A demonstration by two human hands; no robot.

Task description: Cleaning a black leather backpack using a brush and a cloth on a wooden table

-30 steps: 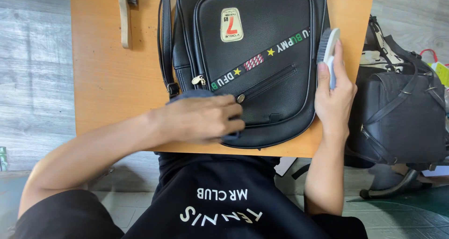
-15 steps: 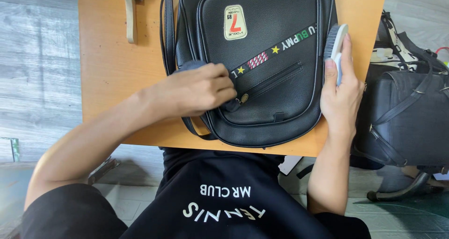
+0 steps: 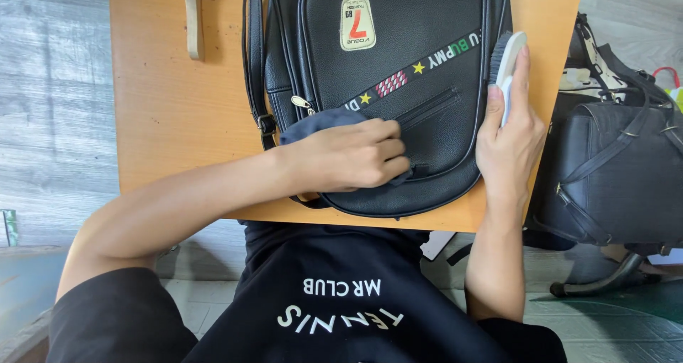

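While the cloth rubs, keep strokes short and flat
desk (image 3: pixel 178 121): orange, fills upper frame
black bag (image 3: pixel 427 86): flat at upper centre
left hand (image 3: pixel 348 157): grip closed on dark cloth (image 3: pixel 313 120), now lower right of its earlier spot by the zip
right hand (image 3: pixel 509 132): grip holding brush (image 3: pixel 506 61) at bag's right edge, unchanged

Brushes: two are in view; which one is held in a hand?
The white-backed brush, gripped by the right hand at the bag's edge. The wooden brush lies untouched on the table.
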